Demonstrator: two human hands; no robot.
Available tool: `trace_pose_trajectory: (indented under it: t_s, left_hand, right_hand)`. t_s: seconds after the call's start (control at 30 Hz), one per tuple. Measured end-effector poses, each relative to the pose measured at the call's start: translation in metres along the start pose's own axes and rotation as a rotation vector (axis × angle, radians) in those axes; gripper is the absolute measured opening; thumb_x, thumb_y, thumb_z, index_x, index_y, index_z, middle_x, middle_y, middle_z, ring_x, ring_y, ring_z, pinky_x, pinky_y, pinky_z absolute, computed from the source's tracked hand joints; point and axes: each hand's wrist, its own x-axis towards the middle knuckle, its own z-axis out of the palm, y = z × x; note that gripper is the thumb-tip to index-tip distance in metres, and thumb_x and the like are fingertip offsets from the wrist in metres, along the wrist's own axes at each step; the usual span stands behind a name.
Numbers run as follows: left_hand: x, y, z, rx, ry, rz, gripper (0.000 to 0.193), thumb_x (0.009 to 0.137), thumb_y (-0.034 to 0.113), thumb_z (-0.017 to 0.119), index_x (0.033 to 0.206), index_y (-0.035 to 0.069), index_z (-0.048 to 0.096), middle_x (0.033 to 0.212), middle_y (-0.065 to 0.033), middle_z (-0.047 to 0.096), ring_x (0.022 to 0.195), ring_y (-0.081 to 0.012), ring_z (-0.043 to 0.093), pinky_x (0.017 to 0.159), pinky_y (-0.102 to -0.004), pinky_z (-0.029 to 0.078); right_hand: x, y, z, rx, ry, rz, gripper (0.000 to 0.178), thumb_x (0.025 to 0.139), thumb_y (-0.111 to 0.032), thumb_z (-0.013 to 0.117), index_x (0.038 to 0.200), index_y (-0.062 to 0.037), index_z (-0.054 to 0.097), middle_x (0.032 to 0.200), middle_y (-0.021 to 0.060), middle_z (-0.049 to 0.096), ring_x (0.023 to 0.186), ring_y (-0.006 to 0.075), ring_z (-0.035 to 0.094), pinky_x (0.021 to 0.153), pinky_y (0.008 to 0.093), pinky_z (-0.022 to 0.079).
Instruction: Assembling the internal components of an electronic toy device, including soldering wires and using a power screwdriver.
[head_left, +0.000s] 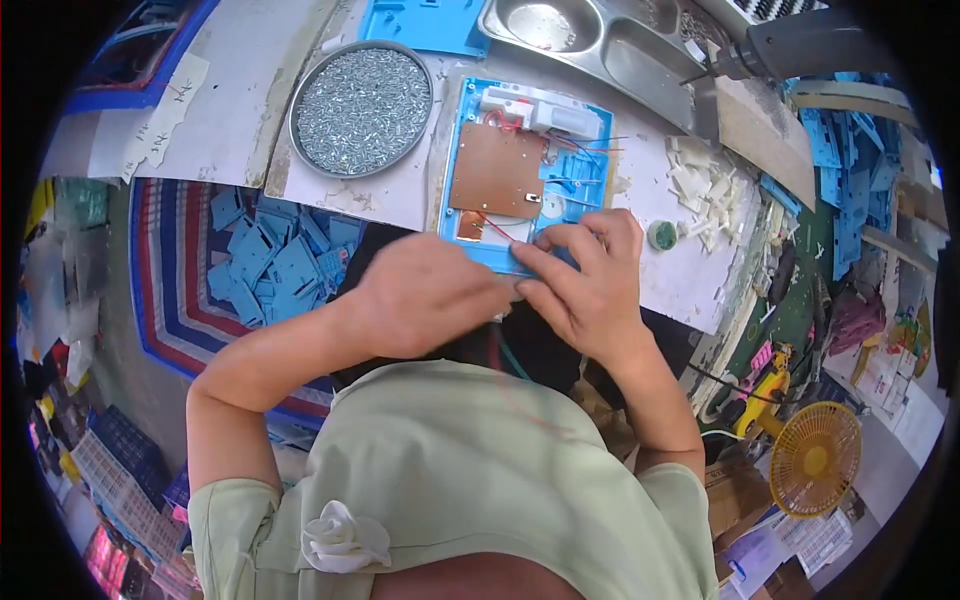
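Observation:
A blue plastic housing (605, 125) lies open on the bench in front of me, with a brown circuit board (497, 170), a white part along its far side and thin red and dark wires. My right hand (595, 275) grips the housing's near edge between thumb and fingers. Close beside it, my left hand (425, 295) is closed, its fingertips almost meeting my right thumb. It is slightly blurred, and what its fingers pinch is hidden. Thin red and green wires (512, 362), smeared by motion, hang below the fingertips over my lap.
A round tray (425, 112) of small metal screws stands left of the housing. Beyond are metal trays (610, 60) and a dark tool (780, 48). White plastic pieces (700, 185) and a small green-filled pot (662, 235) lie right. Blue parts (275, 255) fill a striped bag at left.

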Motion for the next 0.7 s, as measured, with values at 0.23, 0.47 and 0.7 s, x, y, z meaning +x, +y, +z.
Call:
trace_pose_trajectory:
  t_s: [0.23, 0.47, 0.7]
  left_hand:
    - [-0.042, 0.008, -0.012, 0.051, -0.114, -0.357, 0.012, 0.079, 0.012, 0.076, 0.083, 0.011, 0.065, 0.074, -0.0052, 0.052, 0.064, -0.0258, 0.058, 0.056, -0.0376, 0.047]
    - [-0.036, 0.004, -0.048, -0.228, -0.495, -0.373, 0.018, 0.082, 0.01, 0.073, 0.099, 0.007, 0.068, 0.082, -0.0086, 0.06, 0.077, -0.0301, 0.064, 0.063, -0.043, 0.05]
    - [-0.025, -0.031, -0.022, -0.195, -0.119, -0.192, 0.019, 0.084, 0.017, 0.078, 0.1, 0.011, 0.069, 0.085, -0.0081, 0.061, 0.074, -0.0308, 0.063, 0.061, -0.0422, 0.05]
  right_hand:
    - [0.017, -0.035, 0.03, 0.018, 0.088, 0.013, 0.037, 0.075, -0.02, 0.082, 0.109, -0.0086, 0.072, 0.101, 0.0023, 0.063, 0.099, 0.0245, 0.056, 0.089, 0.0467, 0.038]
    - [0.017, -0.042, 0.046, 0.0, 0.106, 0.049, 0.029, 0.074, -0.023, 0.081, 0.098, -0.0131, 0.068, 0.099, 0.0016, 0.061, 0.095, 0.0253, 0.055, 0.087, 0.0481, 0.036]
    - [0.029, -0.019, 0.0, 0.14, -0.126, -0.016, 0.037, 0.075, -0.024, 0.082, 0.109, -0.013, 0.071, 0.092, 0.0021, 0.063, 0.088, 0.0253, 0.057, 0.087, 0.0424, 0.044]
